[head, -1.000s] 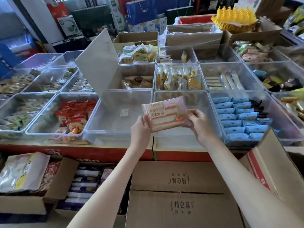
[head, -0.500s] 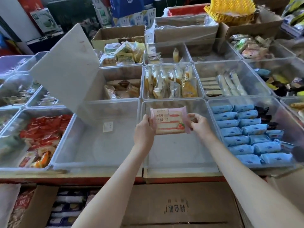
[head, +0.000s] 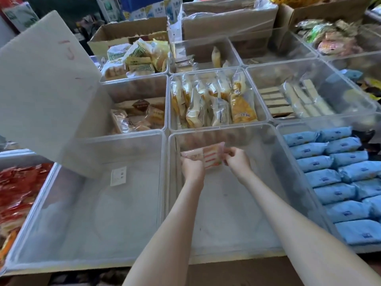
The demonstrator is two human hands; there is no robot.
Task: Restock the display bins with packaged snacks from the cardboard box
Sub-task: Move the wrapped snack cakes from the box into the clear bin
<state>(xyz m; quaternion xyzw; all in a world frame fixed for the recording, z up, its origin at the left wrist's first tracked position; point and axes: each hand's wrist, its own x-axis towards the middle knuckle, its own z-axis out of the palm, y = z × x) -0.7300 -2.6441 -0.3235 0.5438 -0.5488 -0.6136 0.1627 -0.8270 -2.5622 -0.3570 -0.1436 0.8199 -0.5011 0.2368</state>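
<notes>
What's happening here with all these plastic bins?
A person is stocking a snack display. The left hand and right hand hold one pink snack packet by its ends, low inside a clear front-row bin, near its far wall. It is not yet let go. The neighbouring bin on the right holds blue packets.
</notes>
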